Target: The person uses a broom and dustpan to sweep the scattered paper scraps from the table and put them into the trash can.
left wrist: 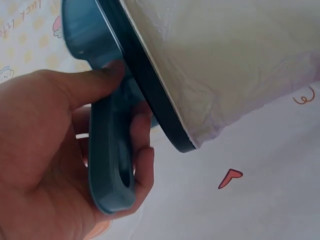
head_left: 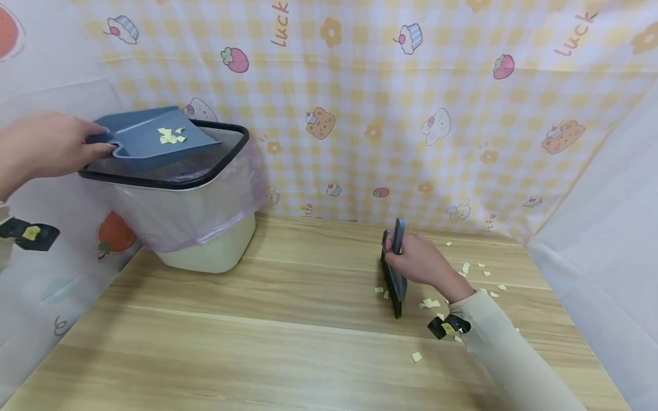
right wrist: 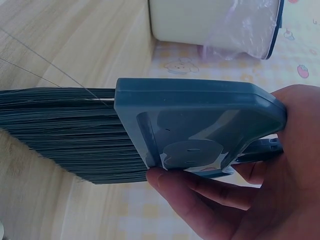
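My left hand (head_left: 56, 142) grips the handle of a blue dustpan (head_left: 141, 134) above the trash bin (head_left: 213, 260). Several pale yellow paper scraps (head_left: 168, 137) lie on the pan. In the left wrist view, the thumb and curled fingers wrap the dustpan handle (left wrist: 107, 160) beside the bin's dark rim (left wrist: 160, 95). On the right, my right hand (head_left: 424, 262) holds a blue hand brush (head_left: 399, 279), its dark bristles (right wrist: 65, 135) pointing down at the wooden tabletop. More paper scraps (head_left: 430, 303) are scattered around that hand and under the forearm.
A translucent purple bag (head_left: 180, 222) lines the bin and folds over its black rim. Behind the tabletop (head_left: 247, 354) hangs a yellow checked cloth (head_left: 354, 154). White sheets (head_left: 596, 228) close off both sides. One scrap (head_left: 416, 357) lies nearer the front.
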`<state>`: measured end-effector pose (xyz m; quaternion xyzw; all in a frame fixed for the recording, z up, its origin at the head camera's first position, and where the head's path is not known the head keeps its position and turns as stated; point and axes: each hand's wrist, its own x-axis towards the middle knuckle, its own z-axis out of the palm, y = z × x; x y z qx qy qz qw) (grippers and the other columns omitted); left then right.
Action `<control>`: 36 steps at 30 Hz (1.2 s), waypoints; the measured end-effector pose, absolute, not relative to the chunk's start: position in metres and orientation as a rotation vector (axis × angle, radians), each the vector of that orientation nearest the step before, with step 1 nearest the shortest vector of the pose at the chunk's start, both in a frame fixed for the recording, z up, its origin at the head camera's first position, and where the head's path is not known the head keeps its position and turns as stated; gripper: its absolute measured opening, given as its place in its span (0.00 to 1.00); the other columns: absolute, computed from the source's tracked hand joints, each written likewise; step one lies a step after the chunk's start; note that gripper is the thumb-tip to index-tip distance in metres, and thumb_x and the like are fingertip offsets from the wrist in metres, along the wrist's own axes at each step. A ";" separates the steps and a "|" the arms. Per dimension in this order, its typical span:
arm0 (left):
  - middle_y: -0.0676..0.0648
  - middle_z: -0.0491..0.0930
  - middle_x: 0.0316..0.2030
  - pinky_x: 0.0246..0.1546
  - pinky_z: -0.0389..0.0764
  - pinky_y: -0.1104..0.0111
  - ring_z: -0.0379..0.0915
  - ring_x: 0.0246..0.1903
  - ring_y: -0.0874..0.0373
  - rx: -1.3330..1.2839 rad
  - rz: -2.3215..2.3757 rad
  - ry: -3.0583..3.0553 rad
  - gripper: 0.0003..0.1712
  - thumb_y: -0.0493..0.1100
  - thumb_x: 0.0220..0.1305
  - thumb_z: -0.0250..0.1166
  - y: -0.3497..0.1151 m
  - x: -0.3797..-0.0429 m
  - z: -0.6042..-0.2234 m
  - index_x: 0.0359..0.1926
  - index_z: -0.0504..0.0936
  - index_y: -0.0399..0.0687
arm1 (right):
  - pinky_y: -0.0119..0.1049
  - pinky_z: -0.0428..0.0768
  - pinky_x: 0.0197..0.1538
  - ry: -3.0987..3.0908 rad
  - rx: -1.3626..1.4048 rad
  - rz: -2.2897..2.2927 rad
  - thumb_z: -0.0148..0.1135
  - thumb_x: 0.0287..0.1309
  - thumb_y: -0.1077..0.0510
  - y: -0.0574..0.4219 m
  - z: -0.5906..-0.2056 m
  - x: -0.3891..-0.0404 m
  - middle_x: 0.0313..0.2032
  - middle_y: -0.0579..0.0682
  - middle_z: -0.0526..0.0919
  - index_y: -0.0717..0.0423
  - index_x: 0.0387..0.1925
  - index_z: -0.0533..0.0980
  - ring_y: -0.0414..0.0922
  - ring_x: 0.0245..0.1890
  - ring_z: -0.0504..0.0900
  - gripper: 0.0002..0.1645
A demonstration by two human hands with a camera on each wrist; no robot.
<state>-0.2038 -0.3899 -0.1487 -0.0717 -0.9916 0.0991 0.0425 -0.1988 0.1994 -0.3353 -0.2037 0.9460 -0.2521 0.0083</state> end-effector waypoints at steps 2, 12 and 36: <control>0.35 0.73 0.26 0.37 0.79 0.47 0.73 0.32 0.36 -0.197 0.331 -3.009 0.21 0.36 0.79 0.62 -0.390 -0.203 -0.149 0.45 0.73 0.12 | 0.43 0.77 0.35 2.958 -0.639 -0.779 0.59 0.66 0.60 0.199 -0.335 -0.199 0.22 0.43 0.78 0.51 0.36 0.80 0.44 0.25 0.77 0.05; 0.21 0.78 0.35 0.40 0.85 0.42 0.74 0.31 0.35 -0.182 0.438 -2.855 0.26 0.33 0.67 0.75 -0.374 -0.204 -0.147 0.51 0.76 0.12 | 0.43 0.78 0.35 2.939 -0.672 -0.777 0.59 0.67 0.60 0.198 -0.335 -0.199 0.21 0.43 0.77 0.51 0.37 0.80 0.44 0.25 0.78 0.04; 0.18 0.79 0.38 0.42 0.87 0.40 0.79 0.30 0.31 -0.349 0.543 -2.433 0.34 0.26 0.46 0.87 -0.356 -0.188 -0.154 0.52 0.78 0.17 | 0.43 0.77 0.34 2.908 -0.657 -0.799 0.60 0.66 0.60 0.198 -0.336 -0.200 0.20 0.43 0.77 0.52 0.38 0.80 0.44 0.24 0.77 0.04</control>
